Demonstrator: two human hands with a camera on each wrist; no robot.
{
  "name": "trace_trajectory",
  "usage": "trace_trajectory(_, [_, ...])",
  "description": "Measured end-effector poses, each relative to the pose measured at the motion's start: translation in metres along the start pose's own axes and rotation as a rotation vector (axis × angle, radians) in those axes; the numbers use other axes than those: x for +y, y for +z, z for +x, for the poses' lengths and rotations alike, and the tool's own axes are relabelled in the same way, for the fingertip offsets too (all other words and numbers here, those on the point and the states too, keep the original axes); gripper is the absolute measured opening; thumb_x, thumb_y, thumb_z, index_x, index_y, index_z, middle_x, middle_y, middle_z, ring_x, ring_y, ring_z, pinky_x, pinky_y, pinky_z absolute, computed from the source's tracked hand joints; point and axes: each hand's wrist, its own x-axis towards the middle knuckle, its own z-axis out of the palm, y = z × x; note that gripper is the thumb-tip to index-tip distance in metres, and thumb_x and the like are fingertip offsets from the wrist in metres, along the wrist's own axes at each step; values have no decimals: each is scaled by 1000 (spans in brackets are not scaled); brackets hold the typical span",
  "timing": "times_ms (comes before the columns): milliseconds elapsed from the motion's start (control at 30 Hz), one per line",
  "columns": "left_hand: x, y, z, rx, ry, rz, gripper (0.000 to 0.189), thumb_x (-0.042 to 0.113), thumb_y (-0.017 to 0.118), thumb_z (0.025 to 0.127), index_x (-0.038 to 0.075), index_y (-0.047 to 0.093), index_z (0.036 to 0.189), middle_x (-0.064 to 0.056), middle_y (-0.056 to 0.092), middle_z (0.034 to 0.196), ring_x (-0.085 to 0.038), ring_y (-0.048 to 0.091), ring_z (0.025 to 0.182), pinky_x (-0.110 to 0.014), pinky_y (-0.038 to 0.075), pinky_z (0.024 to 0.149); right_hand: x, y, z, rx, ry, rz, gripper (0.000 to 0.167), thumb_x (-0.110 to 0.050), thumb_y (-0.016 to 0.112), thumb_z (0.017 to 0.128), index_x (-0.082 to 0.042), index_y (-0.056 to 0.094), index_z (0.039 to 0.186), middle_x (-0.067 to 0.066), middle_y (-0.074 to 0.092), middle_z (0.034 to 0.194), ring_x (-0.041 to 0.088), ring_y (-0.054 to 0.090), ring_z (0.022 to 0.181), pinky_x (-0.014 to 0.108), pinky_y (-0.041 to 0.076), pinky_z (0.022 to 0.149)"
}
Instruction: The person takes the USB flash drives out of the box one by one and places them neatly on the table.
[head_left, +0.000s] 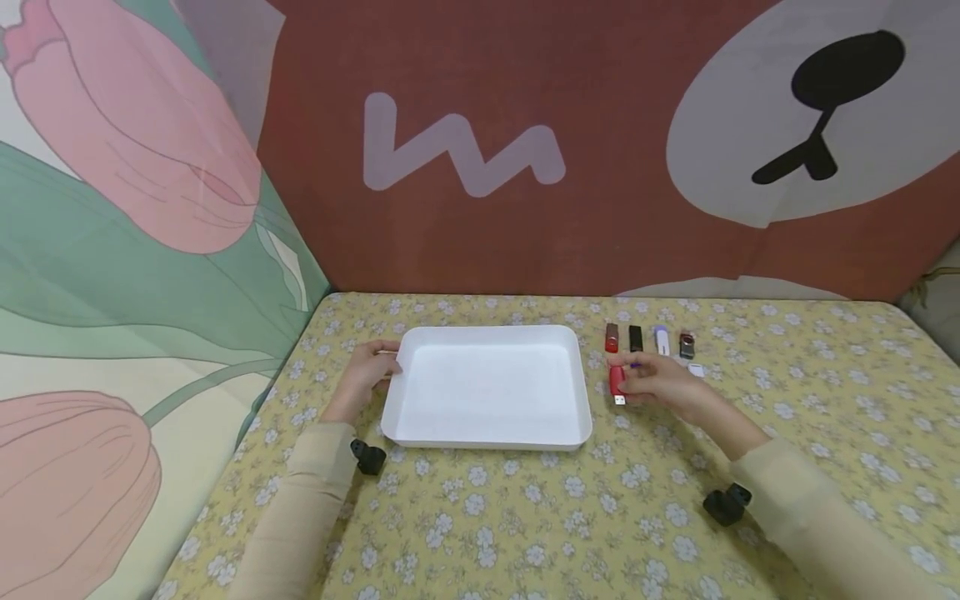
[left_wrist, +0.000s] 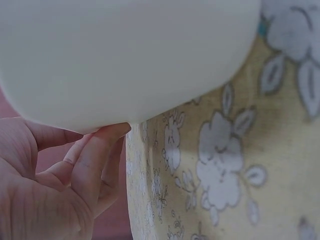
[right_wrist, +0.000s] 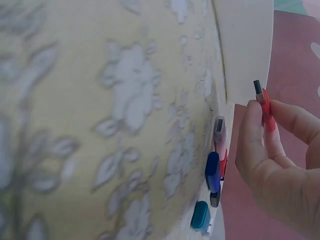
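My right hand [head_left: 660, 385] pinches a red USB stick [head_left: 617, 382] between thumb and fingers, to the right of the white tray [head_left: 487, 443]. In the right wrist view, the metal plug of the red USB stick [right_wrist: 264, 105] sticks out beyond the fingertips. At the tray's left side, my left hand [head_left: 369, 375] holds the rim with its thumb and fingers. The left wrist view has the fingers [left_wrist: 90, 165] right at the tray's wall [left_wrist: 125, 65]. The tray's inside is bare white.
Behind my right hand lie several USB sticks: a dark red one [head_left: 612, 337], a black one [head_left: 636, 337], a white and purple one [head_left: 662, 340] and a black and red one [head_left: 686, 344]. A small white one [head_left: 696, 370] lies nearer. A flowered cloth [head_left: 525, 525] covers the table.
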Motion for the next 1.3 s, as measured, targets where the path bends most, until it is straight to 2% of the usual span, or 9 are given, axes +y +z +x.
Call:
trace_trajectory(433, [-1, 2, 0, 6, 9, -4, 46, -2, 49, 86, -4, 49, 132, -24, 52, 129, -18, 61, 82, -25, 50, 63, 13, 0, -9, -24, 55, -11, 61, -5, 59, 90, 12, 28, 140, 7, 60, 106, 7, 62, 89, 26, 55, 80])
trace_trajectory(700, [-1, 1, 2, 9, 7, -8, 46, -3, 49, 85, -4, 49, 132, -25, 53, 128, -18, 62, 83, -24, 51, 64, 16, 3, -10, -21, 51, -15, 62, -3, 61, 87, 12, 31, 139, 7, 60, 104, 9, 63, 87, 26, 55, 78])
trace_trajectory(1067, [-1, 1, 2, 9, 2, -13, 48, -3, 49, 86, -4, 48, 133, -25, 54, 129, -20, 64, 87, -24, 52, 65, 15, 6, -9, -48, 49, -15, 61, -2, 59, 88, 13, 29, 138, 8, 60, 105, 9, 62, 87, 26, 54, 78])
trace_trajectory(1300, [0, 1, 2, 15, -7, -22, 47, -3, 50, 86, -3, 49, 133, -25, 55, 128, -19, 64, 86, -24, 53, 65, 13, 8, -8, -38, 54, -49, 60, -2, 59, 88, 13, 30, 138, 7, 58, 102, 9, 61, 85, 26, 54, 76])
